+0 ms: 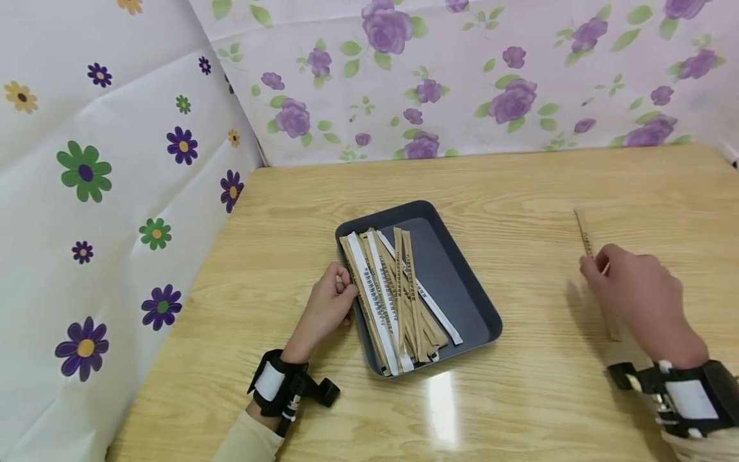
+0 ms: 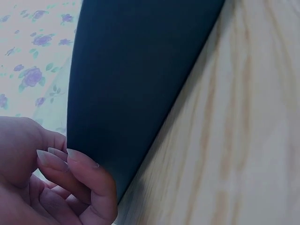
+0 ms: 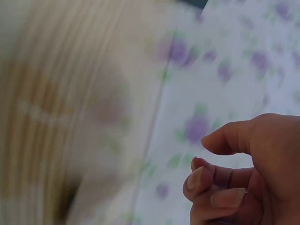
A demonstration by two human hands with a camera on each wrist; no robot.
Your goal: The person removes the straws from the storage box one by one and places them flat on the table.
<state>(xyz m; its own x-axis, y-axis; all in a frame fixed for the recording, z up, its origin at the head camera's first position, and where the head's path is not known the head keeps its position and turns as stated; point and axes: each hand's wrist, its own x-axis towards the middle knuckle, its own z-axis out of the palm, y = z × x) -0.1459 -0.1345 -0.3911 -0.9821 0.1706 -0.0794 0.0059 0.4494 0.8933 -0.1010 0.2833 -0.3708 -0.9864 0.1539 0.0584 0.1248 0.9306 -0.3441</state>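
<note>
A dark grey tray (image 1: 462, 282) holds several straws in narrow brown and white paper wrappers (image 1: 375, 289) with black lettering, heaped toward its left side. My left hand (image 1: 330, 298) is at the tray's left edge, thumb and curled fingers pinching the rim. In the left wrist view, the fingers (image 2: 96, 180) bend against the tray's outer wall (image 2: 136, 75). Over at the right, a brown paper-wrapped straw (image 1: 584, 234) lies on the table, partly hidden under my right hand (image 1: 641, 295). The right wrist view has the thumb (image 3: 229, 137) apart from the bent fingers, with nothing between them.
The table (image 1: 519, 192) has a light wood-grain top. Behind it stands a sheet printed with purple flowers (image 1: 387, 29). Another sheet with daisy-like flowers (image 1: 85, 170) rises along the left. Each wrist wears a black strap with a small camera (image 1: 328, 391).
</note>
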